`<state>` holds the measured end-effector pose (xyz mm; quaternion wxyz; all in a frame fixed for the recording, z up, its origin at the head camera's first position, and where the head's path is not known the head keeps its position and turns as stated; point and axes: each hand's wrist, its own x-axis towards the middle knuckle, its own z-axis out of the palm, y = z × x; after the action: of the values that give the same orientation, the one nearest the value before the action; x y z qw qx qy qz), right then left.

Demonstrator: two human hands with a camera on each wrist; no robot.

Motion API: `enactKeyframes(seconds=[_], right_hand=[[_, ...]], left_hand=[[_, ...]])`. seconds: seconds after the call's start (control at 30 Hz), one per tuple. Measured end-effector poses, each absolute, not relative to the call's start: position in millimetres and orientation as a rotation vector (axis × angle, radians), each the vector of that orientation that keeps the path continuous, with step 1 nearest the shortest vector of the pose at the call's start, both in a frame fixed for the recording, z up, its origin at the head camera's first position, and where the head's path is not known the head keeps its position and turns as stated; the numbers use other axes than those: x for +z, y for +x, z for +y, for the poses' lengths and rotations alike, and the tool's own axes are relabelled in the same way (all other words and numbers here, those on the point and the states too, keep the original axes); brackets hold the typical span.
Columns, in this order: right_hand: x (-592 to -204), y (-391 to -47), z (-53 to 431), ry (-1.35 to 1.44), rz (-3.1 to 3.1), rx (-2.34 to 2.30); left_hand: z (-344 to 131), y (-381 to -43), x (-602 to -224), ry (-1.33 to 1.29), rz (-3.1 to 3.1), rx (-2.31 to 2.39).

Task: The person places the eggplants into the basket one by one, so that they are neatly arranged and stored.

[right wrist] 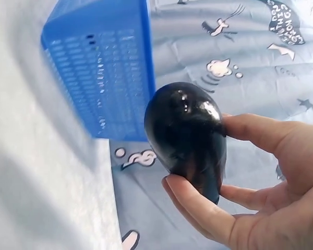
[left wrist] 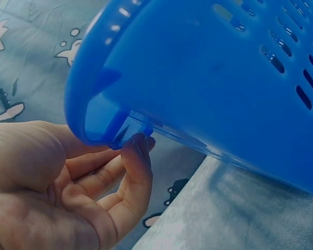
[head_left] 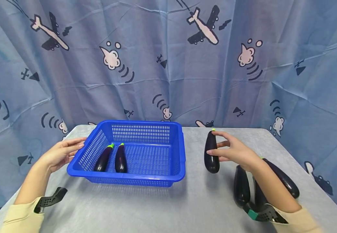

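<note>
Blue basket, one, plastic, perforated walls and floor, standing on the left half of a pale grey counter. Left hand, at the basket's left side: its grip pinches the rim, thumb against fingertips. Right hand, to the right of the basket and apart from it: its grip is closed about the held eggplant, dark, glossy, near upright, green stem end uppermost, thumb on one side and fingers on the other. Within the basket, toward its left wall: a slanted eggplant and, just beside it, a straighter eggplant, both with green stem ends toward the far wall. Beneath the right forearm, on the counter: a near eggplant, a middle eggplant, partly hidden, and an outer eggplant, lying aslant. Worn: pale yellow sleeves, black wrist straps. Behind: blue curtain, printed with aeroplanes and clouds.
</note>
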<state>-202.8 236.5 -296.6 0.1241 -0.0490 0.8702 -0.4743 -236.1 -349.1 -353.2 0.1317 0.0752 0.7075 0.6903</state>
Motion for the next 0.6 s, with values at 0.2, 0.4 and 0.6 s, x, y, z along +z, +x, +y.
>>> enactKeyframes(seconds=[0.2, 0.4, 0.6], right_hand=[[-288.4, -198.1, 221.8, -0.194, 2.530, -1.451], [-281.2, -196.8, 205.4, -0.225, 2.514, -1.510], [-275.8, -198.8, 191.2, -0.224, 2.517, -1.503]], left_hand=[[-349.1, -235.8, -353.0, 0.207, 2.067, 1.991], [-348.8, -235.2, -352.6, 0.213, 2.061, 1.996], [-348.5, -234.6, -351.4, 0.198, 2.075, 1.984]])
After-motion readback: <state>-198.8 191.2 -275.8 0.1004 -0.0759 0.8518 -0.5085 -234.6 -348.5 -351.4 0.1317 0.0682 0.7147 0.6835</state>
